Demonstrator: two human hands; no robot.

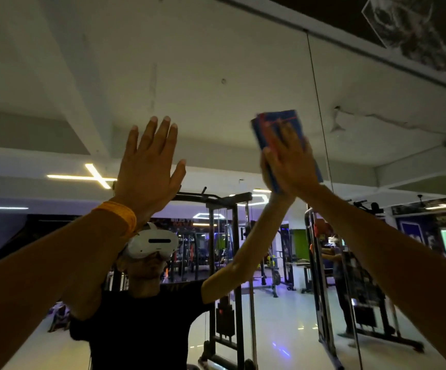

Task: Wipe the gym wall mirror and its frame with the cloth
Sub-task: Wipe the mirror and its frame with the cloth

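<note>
The wall mirror (216, 76) fills the view and reflects me and the gym behind me. My right hand (291, 161) is raised high, its flat palm and straight fingers pressing a folded blue cloth (278, 121) with red trim against the glass. My left hand (147, 161) is also raised, fingers straight and spread, palm laid on the mirror to the left of the cloth. An orange band sits on my left wrist. The mirror's top frame edge (376, 46) slants across the upper right. A thin vertical seam (320, 124) between mirror panels runs just right of the cloth.
A dark wall strip with a printed poster (414, 30) lies above the frame at the upper right. Reflected in the glass are a cable machine (227, 263), weight racks, ceiling light strips and a shiny floor.
</note>
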